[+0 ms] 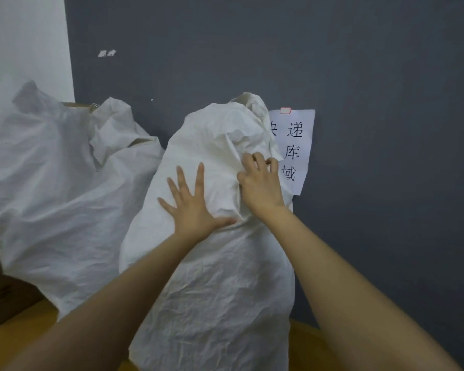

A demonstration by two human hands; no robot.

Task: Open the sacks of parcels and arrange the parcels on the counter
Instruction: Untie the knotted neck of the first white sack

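Background: a dark grey wall (359,76) meets a white panel at the far left. A paper sign (296,145) with printed characters is fixed to the wall, its left edge hidden behind the nearer sack.
Counter (306,344): a yellow surface, probably the counter though little of it shows, carries both sacks.
Nearer sack (212,277): white and crumpled, it stands upright against the wall in the middle.
Second sack (51,183): it stands just beside the first, to the left, with a cardboard box (8,298) at its lower left.
Left hand (192,207): laid flat on the nearer sack's front with the fingers spread straight; the grip is slack and holds nothing.
Right hand (261,183): higher up on the sack's right side, with its fingers (257,159) curled and the grip pinching a fold of the fabric.
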